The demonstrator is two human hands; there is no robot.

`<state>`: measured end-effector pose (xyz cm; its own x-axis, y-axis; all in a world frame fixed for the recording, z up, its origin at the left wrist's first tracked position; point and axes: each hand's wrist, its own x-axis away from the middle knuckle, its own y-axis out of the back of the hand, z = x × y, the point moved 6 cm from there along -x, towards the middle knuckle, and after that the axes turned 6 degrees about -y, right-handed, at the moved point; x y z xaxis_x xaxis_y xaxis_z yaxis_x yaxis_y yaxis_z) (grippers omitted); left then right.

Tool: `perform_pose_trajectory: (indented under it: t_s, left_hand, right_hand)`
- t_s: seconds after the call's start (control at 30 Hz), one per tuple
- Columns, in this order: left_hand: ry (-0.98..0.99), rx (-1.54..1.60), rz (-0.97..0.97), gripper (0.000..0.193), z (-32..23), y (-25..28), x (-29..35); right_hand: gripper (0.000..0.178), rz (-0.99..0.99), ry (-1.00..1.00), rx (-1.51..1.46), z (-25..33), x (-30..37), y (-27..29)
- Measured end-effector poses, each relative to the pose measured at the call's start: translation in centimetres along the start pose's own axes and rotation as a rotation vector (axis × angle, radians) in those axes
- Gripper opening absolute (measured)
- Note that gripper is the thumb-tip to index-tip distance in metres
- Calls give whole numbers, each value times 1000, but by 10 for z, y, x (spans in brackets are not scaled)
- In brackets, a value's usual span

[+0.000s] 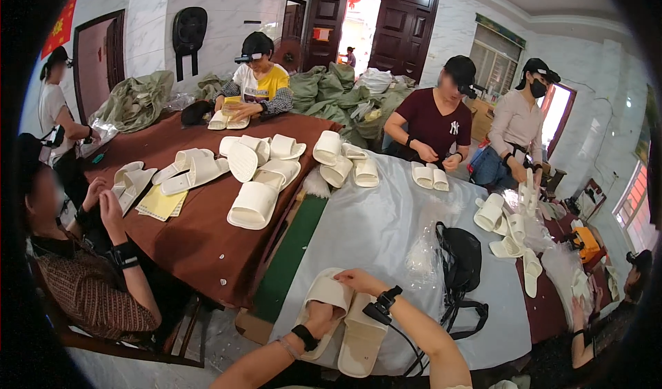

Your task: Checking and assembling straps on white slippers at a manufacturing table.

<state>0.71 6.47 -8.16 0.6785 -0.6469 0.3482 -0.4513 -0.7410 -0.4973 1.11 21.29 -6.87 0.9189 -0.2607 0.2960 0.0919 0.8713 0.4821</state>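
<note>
A cream open-toed slipper point(327, 290) lies on the grey-covered table right in front of me, its strap end pointing away. My left hand point(318, 318) reaches into it from the heel side, the fingers hidden under the strap. With thumb and fingers close together, my right hand point(356, 281) grips the strap's upper right edge. Beside it, on the right, rests a second cream slipper point(363, 339), partly covered by my right wrist at its far end. Both my wrists wear black bands.
A black bag point(460, 258) and clear plastic wrap point(422, 259) lie right of my hands. More cream slippers point(254, 203) cover the brown table at left, near yellow sheets point(162, 203). Several people work around the tables; one point(434, 124) handles slippers opposite. Green sacks point(321, 93) are heaped behind.
</note>
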Motion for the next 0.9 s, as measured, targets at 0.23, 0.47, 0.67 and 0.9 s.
perform_pose_trajectory:
  t_s: [0.23, 0.47, 0.67, 0.9]
  left_hand:
    - [87, -195, 82, 30, -13, 13, 42]
    - [-742, -857, 296, 34, -99, -36, -19]
    - [-492, -1101, 745, 23, -53, -72, -49]
    - [-428, -1119, 470, 20, -27, -33, 10]
  right_hand:
    - [25, -272, -74, 118, 12, 32, 25]
    - [32, -334, -146, -555, 6, 83, 42]
    - [30, -493, -110, -834, -24, 102, 20]
    - [23, -530, 88, -423, 7, 128, 0]
